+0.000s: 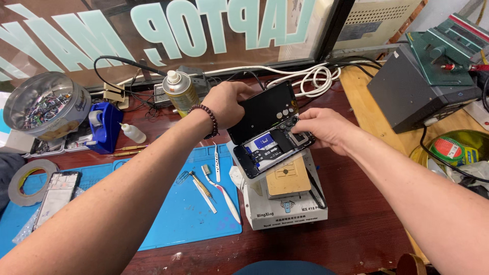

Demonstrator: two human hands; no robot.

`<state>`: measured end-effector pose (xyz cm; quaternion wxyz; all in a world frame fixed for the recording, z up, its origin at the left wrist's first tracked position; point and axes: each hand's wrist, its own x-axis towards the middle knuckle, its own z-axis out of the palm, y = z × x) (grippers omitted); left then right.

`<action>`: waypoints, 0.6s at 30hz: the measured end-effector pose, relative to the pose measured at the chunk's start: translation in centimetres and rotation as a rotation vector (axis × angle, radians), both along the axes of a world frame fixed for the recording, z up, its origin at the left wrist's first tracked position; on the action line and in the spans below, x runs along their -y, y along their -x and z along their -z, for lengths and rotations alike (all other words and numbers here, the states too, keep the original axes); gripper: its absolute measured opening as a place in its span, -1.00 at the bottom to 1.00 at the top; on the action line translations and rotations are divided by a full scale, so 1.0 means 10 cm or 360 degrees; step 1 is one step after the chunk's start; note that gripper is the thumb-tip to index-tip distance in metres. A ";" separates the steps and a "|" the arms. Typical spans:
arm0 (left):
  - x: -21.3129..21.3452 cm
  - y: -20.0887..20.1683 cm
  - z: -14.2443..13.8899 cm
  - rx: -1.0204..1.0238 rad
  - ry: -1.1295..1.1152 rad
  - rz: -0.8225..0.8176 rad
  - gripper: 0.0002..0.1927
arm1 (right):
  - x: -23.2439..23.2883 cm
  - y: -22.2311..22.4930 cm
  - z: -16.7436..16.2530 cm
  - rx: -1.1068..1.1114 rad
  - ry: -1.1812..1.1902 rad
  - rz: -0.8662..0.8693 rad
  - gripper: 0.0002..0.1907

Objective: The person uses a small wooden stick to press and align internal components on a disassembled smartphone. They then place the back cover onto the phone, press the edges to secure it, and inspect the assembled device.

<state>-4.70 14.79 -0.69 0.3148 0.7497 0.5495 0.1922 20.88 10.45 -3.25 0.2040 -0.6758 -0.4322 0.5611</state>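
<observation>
Surface: dark red bench (356, 224), blue mat (173, 214) at 7 o'clock.
Left hand (224, 104): clamped on black back cover (262, 112).
Right hand (326, 127): fingertips pinch opened phone (270, 150).
Hidden: phone's far corner, probably under fingers.

Round metal tin of small parts (43, 104); blue tape dispenser (104, 127); yellow spray can with white cap (179, 91); blue rubber work mat (178, 214) bearing white tweezers (217, 162); grey tape roll (30, 182); dark grey box-shaped bench unit (412, 97); coiled white cable (316, 79).

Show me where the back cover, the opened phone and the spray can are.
back cover (262, 112), head view, middle of its black panel
opened phone (270, 150), head view, its exposed inside
spray can (181, 94), head view, its yellow body
</observation>
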 end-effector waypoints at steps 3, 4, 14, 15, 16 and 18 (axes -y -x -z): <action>0.00 0.01 -0.02 -0.0015 0.0062 -0.0017 -0.55 | -0.03 0.06 -0.02 0.0057 0.0033 -0.0003 -0.69; 0.01 0.01 -0.02 -0.0018 0.0083 -0.0015 -0.56 | -0.04 0.06 -0.02 0.0066 0.0031 -0.0011 -0.69; 0.00 0.04 0.02 0.0287 0.0305 0.0047 -0.58 | -0.07 0.10 -0.01 0.0131 0.0042 0.0012 -0.69; 0.02 0.05 0.02 0.0314 0.0347 0.0063 -0.57 | -0.07 0.09 0.00 0.0128 0.0030 0.0009 -0.68; 0.04 0.05 0.03 0.0338 0.0395 0.0077 -0.57 | -0.07 0.09 0.00 0.0124 0.0023 0.0005 -0.68; 0.09 0.05 0.04 0.0365 0.0528 0.0035 -0.58 | -0.03 0.06 0.00 0.0053 0.0034 0.0001 -0.67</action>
